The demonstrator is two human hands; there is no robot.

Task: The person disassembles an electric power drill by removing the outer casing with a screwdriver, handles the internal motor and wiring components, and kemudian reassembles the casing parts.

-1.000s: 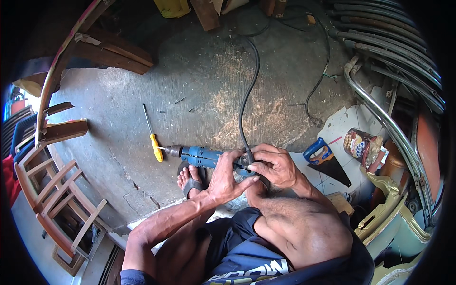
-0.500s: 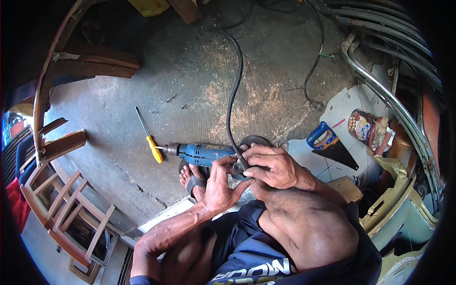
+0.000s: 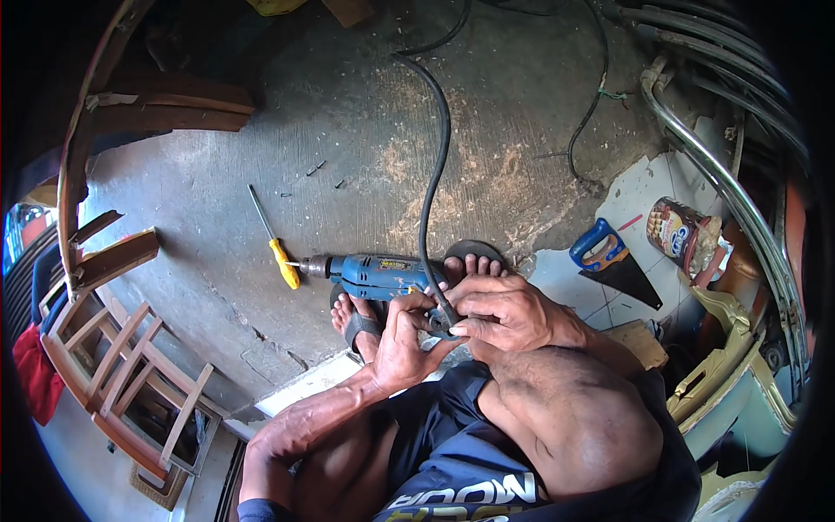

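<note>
A blue electric drill (image 3: 374, 277) lies across in front of me, its chuck (image 3: 318, 266) pointing left with a thin bit in it. My left hand (image 3: 403, 344) is closed round the near end of its handle. My right hand (image 3: 509, 313) pinches the same end from the right, its thumb beside the spot where the black power cord (image 3: 444, 139) enters. Parts of the handle are hidden by my fingers. Close to the bit's tip lies a screwdriver (image 3: 284, 264) with a yellow handle, on the floor.
A handsaw (image 3: 613, 261) with a blue handle rests on white tiles at right, near a round printed tub (image 3: 683, 230). Bent metal tubes (image 3: 722, 183) stand beyond. At left are a wooden chair frame (image 3: 139, 383) and boards (image 3: 174, 104). Screws and wood dust dot the concrete.
The drill has turned slightly, showing more of its upper side. Toes of my right foot now show beyond my right hand. Both hands keep their hold; the whole view has shifted a little.
</note>
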